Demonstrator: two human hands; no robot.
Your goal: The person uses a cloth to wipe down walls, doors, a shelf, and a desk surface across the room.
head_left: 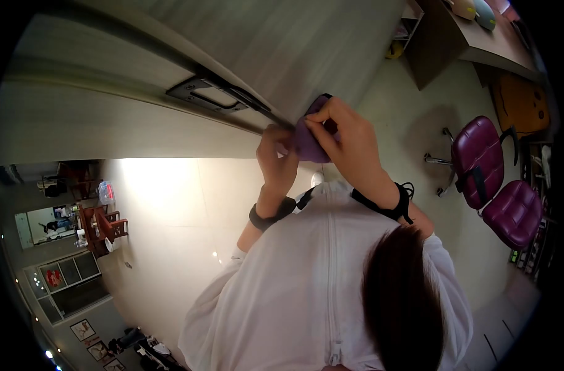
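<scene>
A piece of purple cloth [311,143] with a dark edge is bunched between my two hands, close against the grey wood-grain door panel [294,55]. My right hand [355,139] pinches its upper right part between thumb and fingers. On the other side, my left hand [277,157] is closed on the cloth's left edge, its fingertips slightly blurred and partly hidden. Just up and left of the hands, a black metal latch plate [198,93] with screws is set in the door frame. Whatever lies behind the cloth cannot be seen.
A purple office chair [480,161] stands on the floor at right, below a wooden desk [480,37]. An orange case [520,105] leans behind it. Through the doorway at left are a pale tiled floor [170,216] and wooden chairs [105,226].
</scene>
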